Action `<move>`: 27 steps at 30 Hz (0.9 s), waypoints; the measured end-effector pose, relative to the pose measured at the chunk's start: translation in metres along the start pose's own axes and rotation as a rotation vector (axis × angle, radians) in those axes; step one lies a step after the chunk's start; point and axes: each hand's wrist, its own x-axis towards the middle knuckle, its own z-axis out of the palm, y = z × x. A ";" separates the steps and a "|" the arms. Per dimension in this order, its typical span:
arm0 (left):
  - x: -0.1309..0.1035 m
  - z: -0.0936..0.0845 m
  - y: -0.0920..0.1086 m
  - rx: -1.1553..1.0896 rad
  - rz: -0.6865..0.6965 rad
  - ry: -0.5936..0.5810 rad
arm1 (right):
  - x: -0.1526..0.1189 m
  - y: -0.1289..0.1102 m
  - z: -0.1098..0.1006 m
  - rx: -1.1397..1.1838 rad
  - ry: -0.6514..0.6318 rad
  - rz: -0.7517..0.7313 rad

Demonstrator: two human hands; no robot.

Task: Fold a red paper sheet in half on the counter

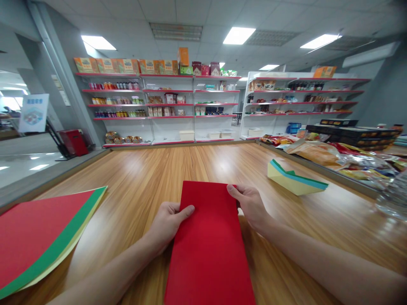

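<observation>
A long red sheet of paper [210,245], seemingly folded lengthwise, is held over the wooden table, its near end running out of the bottom of the view. My left hand [170,222] grips its left edge, thumb on top and fingers underneath. At the far right corner my right hand [249,203] pinches the paper, thumb on top, the other fingers mostly hidden behind the edge. Right of my right hand stands a folded paper boat [295,180] in yellow, blue and green. To the left lies a stack of coloured paper [47,233], red over green and pale yellow.
The wooden table [136,173] has a raised edge strip. Snack packets [321,152] and black boxes [349,133] lie beyond its right edge, with clear plastic [394,197] nearer me. Stocked shelves [168,103] stand behind; a sign [33,112] is at left.
</observation>
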 end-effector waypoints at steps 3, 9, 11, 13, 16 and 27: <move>0.000 0.001 -0.001 0.017 0.013 -0.001 | 0.000 0.003 -0.001 0.059 0.004 -0.005; -0.003 0.004 0.000 0.080 0.032 0.015 | 0.000 0.009 -0.002 0.103 0.073 -0.021; -0.004 0.004 0.001 0.089 0.036 0.027 | 0.000 0.010 -0.003 0.081 0.063 -0.034; -0.005 0.006 0.002 0.090 0.037 0.038 | -0.001 0.010 -0.003 0.062 0.025 -0.036; -0.006 0.007 0.003 0.081 0.025 0.037 | -0.003 0.009 -0.002 0.059 -0.040 -0.020; -0.003 0.004 0.004 -0.133 0.074 0.064 | -0.008 0.004 0.007 0.120 -0.174 -0.020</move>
